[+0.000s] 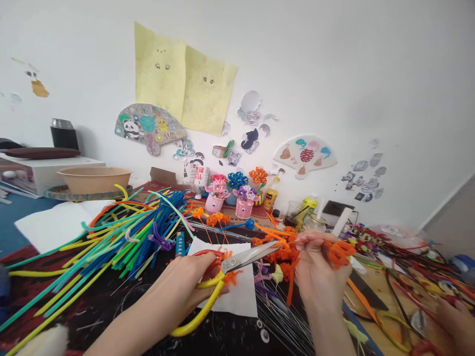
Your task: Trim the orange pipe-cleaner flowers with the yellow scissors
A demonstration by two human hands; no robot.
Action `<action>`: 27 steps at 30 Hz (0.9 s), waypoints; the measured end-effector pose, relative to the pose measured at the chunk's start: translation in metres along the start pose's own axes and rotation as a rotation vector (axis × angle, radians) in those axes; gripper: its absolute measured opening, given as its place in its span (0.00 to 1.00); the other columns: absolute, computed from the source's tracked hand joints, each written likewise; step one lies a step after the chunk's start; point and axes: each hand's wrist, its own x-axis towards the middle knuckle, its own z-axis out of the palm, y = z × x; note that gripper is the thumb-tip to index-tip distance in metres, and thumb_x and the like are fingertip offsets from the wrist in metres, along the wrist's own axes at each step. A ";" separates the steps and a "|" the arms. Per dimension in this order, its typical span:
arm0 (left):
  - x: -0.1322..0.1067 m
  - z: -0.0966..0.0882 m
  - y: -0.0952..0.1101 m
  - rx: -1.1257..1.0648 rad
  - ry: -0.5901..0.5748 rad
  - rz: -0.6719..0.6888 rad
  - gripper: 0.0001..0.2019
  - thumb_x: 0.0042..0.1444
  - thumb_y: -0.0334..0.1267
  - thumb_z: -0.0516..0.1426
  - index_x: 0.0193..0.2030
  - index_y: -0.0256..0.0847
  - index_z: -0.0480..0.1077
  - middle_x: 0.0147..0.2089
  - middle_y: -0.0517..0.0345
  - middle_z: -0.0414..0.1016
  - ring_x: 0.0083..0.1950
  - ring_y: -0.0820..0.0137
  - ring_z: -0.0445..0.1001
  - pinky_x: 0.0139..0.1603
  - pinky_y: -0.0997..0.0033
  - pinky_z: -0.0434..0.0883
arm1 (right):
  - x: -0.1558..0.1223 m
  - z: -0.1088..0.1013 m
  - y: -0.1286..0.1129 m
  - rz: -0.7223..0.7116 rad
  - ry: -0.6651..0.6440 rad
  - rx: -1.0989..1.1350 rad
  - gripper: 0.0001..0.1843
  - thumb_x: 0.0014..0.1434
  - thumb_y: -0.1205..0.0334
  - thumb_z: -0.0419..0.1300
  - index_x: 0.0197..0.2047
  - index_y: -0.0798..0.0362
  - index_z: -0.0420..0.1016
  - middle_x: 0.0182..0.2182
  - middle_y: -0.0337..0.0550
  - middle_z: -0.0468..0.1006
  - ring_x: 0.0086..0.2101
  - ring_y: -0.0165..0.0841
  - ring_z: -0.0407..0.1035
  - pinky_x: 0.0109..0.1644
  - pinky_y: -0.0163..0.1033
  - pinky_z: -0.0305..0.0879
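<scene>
My left hand (187,277) is closed round the yellow and red handles of a pair of scissors (237,261). The blades point right, slightly parted, with their tips close to the fingers of my right hand (319,272). Pinched in that hand is an orange pipe-cleaner flower (339,253), its head standing out to the right of the fingers. Behind the blade tips lies a pile of orange pipe-cleaner pieces (272,254). Below the scissors rests a white sheet of paper (241,299), with orange fuzzy scraps around the handles.
Colourful pipe cleaners (148,237) spread across the left. Finished flower pots (244,207) and a yellow-capped drink bottle (272,194) stand at the back. Thin wires (282,316) lie in front. At lower right, another person's hand (451,321) is near yellow-handled scissors (393,331).
</scene>
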 end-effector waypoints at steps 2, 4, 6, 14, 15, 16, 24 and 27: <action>0.000 0.000 0.000 -0.014 -0.014 -0.004 0.18 0.57 0.55 0.54 0.29 0.43 0.62 0.23 0.68 0.63 0.23 0.75 0.56 0.25 0.75 0.51 | 0.000 0.000 0.001 0.019 0.004 0.000 0.10 0.51 0.59 0.69 0.27 0.54 0.73 0.26 0.36 0.73 0.26 0.28 0.66 0.31 0.37 0.62; 0.001 0.001 -0.001 -0.015 -0.027 -0.017 0.17 0.57 0.55 0.54 0.29 0.43 0.63 0.23 0.68 0.62 0.23 0.75 0.56 0.25 0.75 0.51 | -0.001 0.001 0.002 0.040 0.007 0.006 0.10 0.51 0.60 0.69 0.27 0.54 0.73 0.27 0.37 0.73 0.26 0.28 0.66 0.31 0.38 0.63; 0.002 0.001 -0.003 -0.012 -0.029 -0.012 0.17 0.58 0.55 0.53 0.29 0.43 0.63 0.23 0.68 0.61 0.23 0.75 0.56 0.25 0.75 0.51 | -0.001 0.002 0.004 0.059 0.011 0.020 0.11 0.50 0.60 0.70 0.27 0.54 0.73 0.27 0.36 0.73 0.26 0.28 0.67 0.31 0.37 0.63; 0.004 0.000 -0.005 0.020 -0.053 -0.029 0.15 0.57 0.53 0.53 0.34 0.43 0.68 0.27 0.63 0.70 0.26 0.72 0.66 0.27 0.76 0.56 | -0.001 0.001 0.014 0.137 0.038 0.053 0.12 0.48 0.59 0.71 0.27 0.55 0.74 0.26 0.37 0.74 0.26 0.28 0.67 0.32 0.37 0.65; 0.004 0.000 -0.005 0.021 -0.052 -0.033 0.14 0.57 0.52 0.54 0.35 0.43 0.68 0.28 0.62 0.72 0.28 0.71 0.68 0.28 0.75 0.57 | -0.001 0.001 0.015 0.142 0.037 0.052 0.12 0.48 0.59 0.71 0.27 0.55 0.74 0.26 0.37 0.74 0.26 0.28 0.67 0.32 0.37 0.65; 0.003 0.000 -0.004 0.023 -0.046 -0.040 0.13 0.57 0.50 0.54 0.36 0.43 0.68 0.30 0.62 0.73 0.29 0.70 0.69 0.29 0.75 0.58 | -0.001 0.000 0.016 0.148 0.033 0.049 0.12 0.48 0.59 0.71 0.27 0.55 0.75 0.25 0.37 0.74 0.26 0.28 0.67 0.31 0.37 0.65; 0.001 0.005 -0.006 0.061 -0.013 -0.085 0.13 0.56 0.50 0.54 0.41 0.44 0.63 0.35 0.60 0.75 0.30 0.67 0.72 0.28 0.73 0.57 | -0.006 0.002 0.022 0.188 -0.031 0.040 0.11 0.49 0.59 0.71 0.27 0.55 0.75 0.25 0.37 0.74 0.24 0.28 0.67 0.30 0.37 0.64; 0.001 0.007 -0.008 0.065 -0.014 -0.066 0.14 0.58 0.53 0.53 0.40 0.45 0.63 0.34 0.59 0.75 0.30 0.66 0.72 0.27 0.72 0.57 | -0.008 0.005 0.021 0.190 -0.039 0.044 0.11 0.48 0.59 0.71 0.27 0.55 0.75 0.25 0.37 0.74 0.24 0.28 0.67 0.30 0.37 0.65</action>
